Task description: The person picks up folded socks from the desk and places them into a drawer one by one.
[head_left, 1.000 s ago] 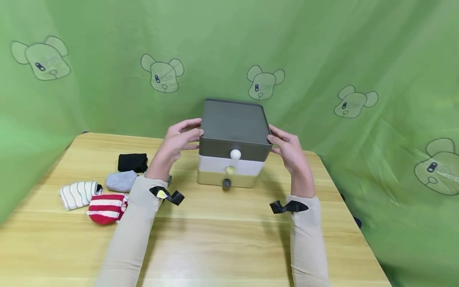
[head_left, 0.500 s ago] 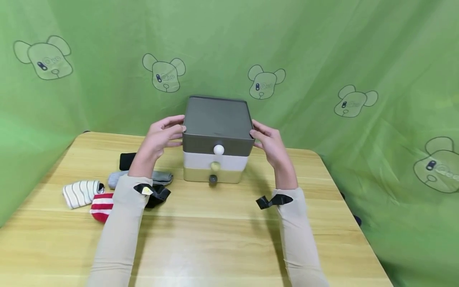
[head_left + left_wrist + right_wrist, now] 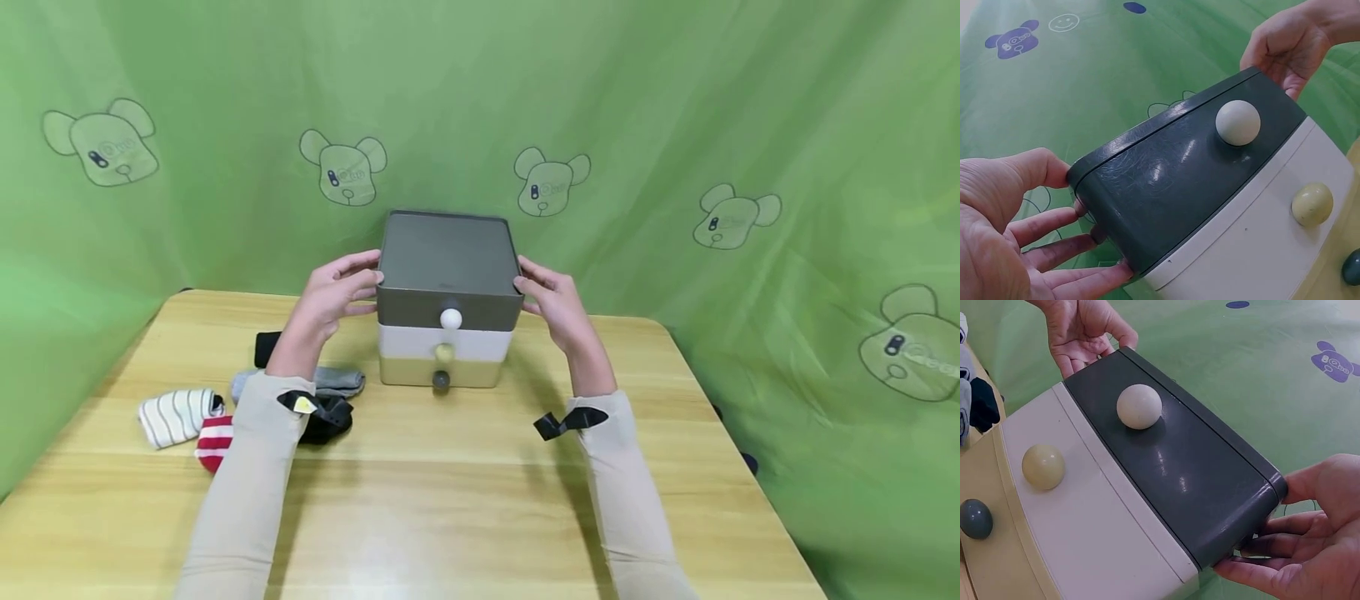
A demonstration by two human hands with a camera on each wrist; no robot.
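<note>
A three-tier drawer box [image 3: 448, 321] stands at the back of the table, with a dark grey top, a white middle and a yellow bottom. Each front has a round knob: white [image 3: 451, 319], pale yellow and dark grey. My left hand [image 3: 327, 296] holds its upper left side, thumb at the top rim and fingers spread on the side wall. On the opposite side my right hand [image 3: 553, 302] grips the dark top tier likewise, as the right wrist view shows, with the thumb [image 3: 1304, 484] at the top corner and the fingertips low on the side.
Left of the box lie rolled socks: a striped white one [image 3: 180, 417], a red-and-white one [image 3: 213, 442], grey ones [image 3: 339, 381] and black ones [image 3: 327, 421]. My left forearm passes over some of them. A green curtain [image 3: 465, 100] hangs behind the wooden table [image 3: 450, 500].
The drawer box has shifted left along the table, with both hands on its sides moving with it. Most of that shift came in the first half second. The socks stay put.
</note>
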